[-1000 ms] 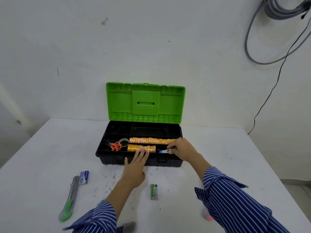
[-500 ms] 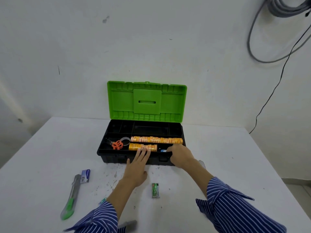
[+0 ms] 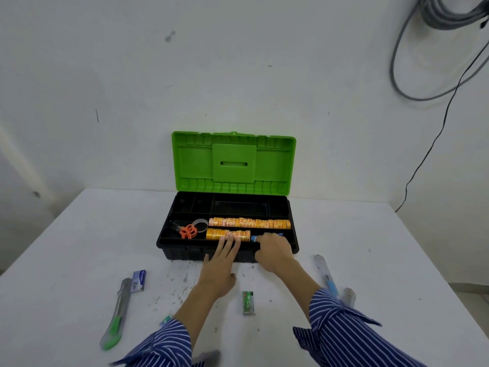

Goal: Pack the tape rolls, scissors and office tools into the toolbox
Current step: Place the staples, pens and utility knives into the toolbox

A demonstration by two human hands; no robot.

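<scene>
So the white table (image 3: 79,247) carries the toolbox (image 3: 185,250), green lid (image 3: 234,162) up; tape rolls (image 3: 248,223) and orange scissors (image 3: 188,231) sit inside; left hand (image 3: 219,268) lies flat, fingers straight, tips touching the front tape row; right hand (image 3: 274,251) is curled at the box's front edge, pinching a small blue thing (image 3: 254,238); knife (image 3: 117,311) lies at left.

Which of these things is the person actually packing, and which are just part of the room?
Part of the job:
toolbox
tape rolls
scissors
green knife
blue knife
staple boxes
green packet
left hand
right hand

Just lying about:
cables
table
</scene>
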